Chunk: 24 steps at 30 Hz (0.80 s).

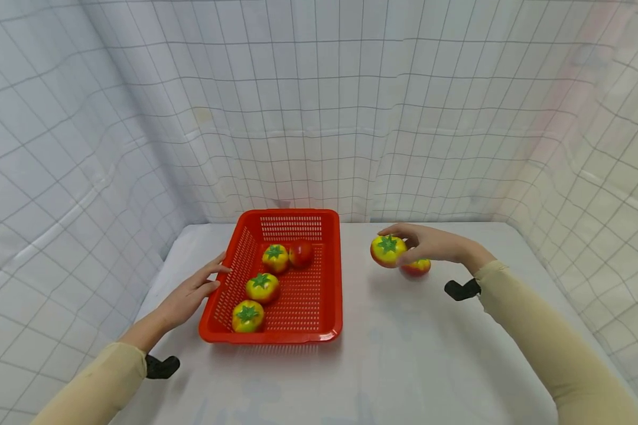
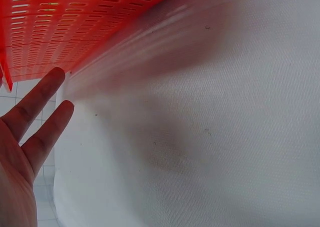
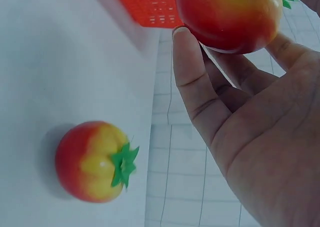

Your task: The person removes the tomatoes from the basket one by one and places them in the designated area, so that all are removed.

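Observation:
In the head view, my right hand (image 1: 430, 243) holds a red-and-yellow tomato (image 1: 387, 250) with a green star-shaped top, up off the table to the right of the basket. The right wrist view shows the fingers curled round its red underside. A second tomato (image 3: 92, 162) sits on the table below this hand, partly hidden behind it in the head view. My left hand (image 1: 188, 295) is at the left rim of a red plastic basket (image 1: 271, 337), its fingertips over the edge. Two of its fingers (image 2: 47, 132) stretch out straight beside the slotted wall in the left wrist view.
Inside the basket lie several tomatoes (image 1: 263, 288) along its left side and back, one a plain red one (image 1: 300, 254). White cloth covers the table (image 1: 404, 354). White grid-patterned sheets (image 1: 308, 118) hang close around the back and both sides.

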Available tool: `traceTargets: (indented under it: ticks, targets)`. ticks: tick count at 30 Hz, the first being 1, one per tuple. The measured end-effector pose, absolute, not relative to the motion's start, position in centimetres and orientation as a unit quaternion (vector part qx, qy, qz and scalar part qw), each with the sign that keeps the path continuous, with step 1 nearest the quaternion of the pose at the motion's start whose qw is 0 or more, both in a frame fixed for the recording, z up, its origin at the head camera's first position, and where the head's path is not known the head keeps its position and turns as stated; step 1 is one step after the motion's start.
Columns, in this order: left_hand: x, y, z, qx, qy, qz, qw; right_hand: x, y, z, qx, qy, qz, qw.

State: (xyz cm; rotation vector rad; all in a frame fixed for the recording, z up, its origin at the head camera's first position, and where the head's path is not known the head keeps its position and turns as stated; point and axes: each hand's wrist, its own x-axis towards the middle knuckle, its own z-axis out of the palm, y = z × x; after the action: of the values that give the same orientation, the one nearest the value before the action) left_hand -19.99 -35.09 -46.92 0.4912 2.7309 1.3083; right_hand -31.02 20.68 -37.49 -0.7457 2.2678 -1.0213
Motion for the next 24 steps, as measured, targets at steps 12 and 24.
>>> traceTargets:
  ticks: [12, 24]
  targets:
    - [-19.2, -35.3, -46.3, 0.166, 0.901, 0.4, 0.03, -30.2, 24.3, -39.4, -0.244, 0.825, -0.437, 0.261]
    - [-19.5, -34.8, -46.6, 0.184, 0.899, 0.398, 0.024, -29.1, 28.4, -40.8, -0.202, 0.824, -0.471, 0.24]
